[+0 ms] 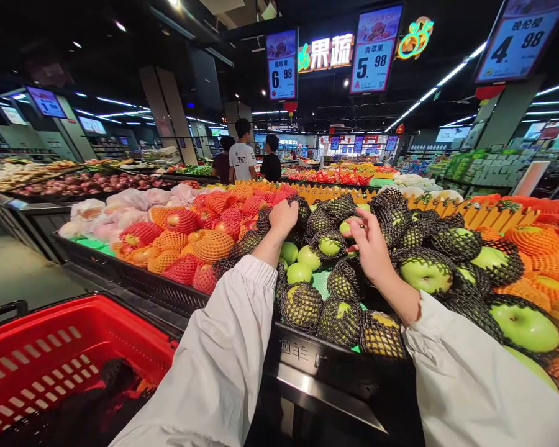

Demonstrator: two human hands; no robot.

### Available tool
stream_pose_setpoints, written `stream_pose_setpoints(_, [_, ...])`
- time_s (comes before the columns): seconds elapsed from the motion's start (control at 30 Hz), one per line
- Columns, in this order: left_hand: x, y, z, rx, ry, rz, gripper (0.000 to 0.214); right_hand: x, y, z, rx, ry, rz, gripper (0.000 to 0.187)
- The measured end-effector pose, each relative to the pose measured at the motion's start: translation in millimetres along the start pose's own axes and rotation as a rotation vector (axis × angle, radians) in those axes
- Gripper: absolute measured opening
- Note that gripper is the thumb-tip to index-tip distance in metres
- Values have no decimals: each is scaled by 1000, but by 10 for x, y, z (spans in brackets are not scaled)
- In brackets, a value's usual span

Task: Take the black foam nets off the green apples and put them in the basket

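Observation:
My left hand (284,217) reaches over the loose green apples, its fingers curled closed beside a dark net-covered fruit. What those fingers hold, if anything, is hidden. Opposite it, my right hand (369,242) has bent fingers held apart, close to a green apple (345,228); whether they touch it I cannot tell. Between the hands sits a green apple in a black foam net (330,246). Bare green apples (299,273) lie below my left hand. Along the front edge are several netted apples (300,307), and larger green apples (426,274) lie right of my right hand.
A red shopping basket (135,338) stands at the lower left with dark nets inside. The black display rim (326,354) runs in front of me. Red and orange netted fruit (209,246) lies to the left, orange-netted fruit (535,239) to the right. Several people (243,155) stand beyond.

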State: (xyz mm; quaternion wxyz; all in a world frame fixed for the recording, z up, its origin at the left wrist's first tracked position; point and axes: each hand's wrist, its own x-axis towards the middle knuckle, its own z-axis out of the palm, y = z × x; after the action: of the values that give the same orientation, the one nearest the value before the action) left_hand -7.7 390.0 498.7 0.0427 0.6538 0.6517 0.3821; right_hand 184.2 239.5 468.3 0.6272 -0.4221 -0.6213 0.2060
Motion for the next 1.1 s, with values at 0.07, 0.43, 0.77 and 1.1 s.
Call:
stream_pose_setpoints(0.07, [-8, 5, -29, -67, 93, 13, 39, 3, 1, 0, -2, 0, 2, 71])
stream_pose_setpoints(0.43, [-141, 158, -50, -1128, -8, 279, 23, -10, -16, 25, -96, -130, 9, 59])
stream_pose_setpoints(0.77, [-406, 226, -107, -875, -646, 710, 40, -24, 41, 59, -2, -294, 13, 73])
stream_pose_setpoints(1.1, [-336, 204, -60, -817, -497, 617, 39, 3, 2, -12, -150, 65, -110, 38])
